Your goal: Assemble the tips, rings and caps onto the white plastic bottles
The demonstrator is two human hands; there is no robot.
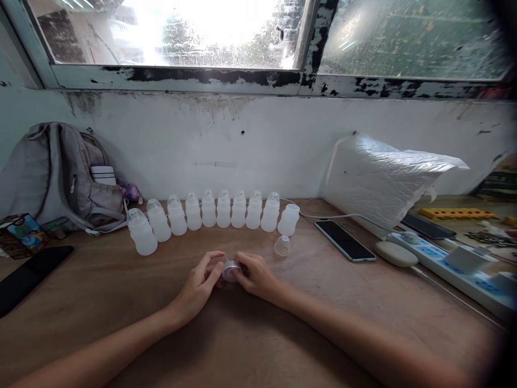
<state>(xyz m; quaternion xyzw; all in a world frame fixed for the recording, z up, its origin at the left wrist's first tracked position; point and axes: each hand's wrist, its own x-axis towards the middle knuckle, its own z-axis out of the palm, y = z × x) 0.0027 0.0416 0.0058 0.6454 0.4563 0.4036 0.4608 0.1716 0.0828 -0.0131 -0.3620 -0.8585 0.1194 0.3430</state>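
Low over the table, a small whitish bottle collar sits between my two hands. My right hand pinches it from the right with thumb and fingers. From the left, my left hand steadies it with the thumb at its edge and other fingers partly hidden behind; the index finger stretches out above. A thin pale tip shows over the collar, too small to make out. Behind my right hand a clear dome cap rests on the table. The uncapped frosted baby bottle stands upright just beyond that cap.
Several capped baby bottles form an arc along the back. A phone, a power strip with cables and a silver padded bag occupy the right. A grey backpack, a carton and a black phone lie left.
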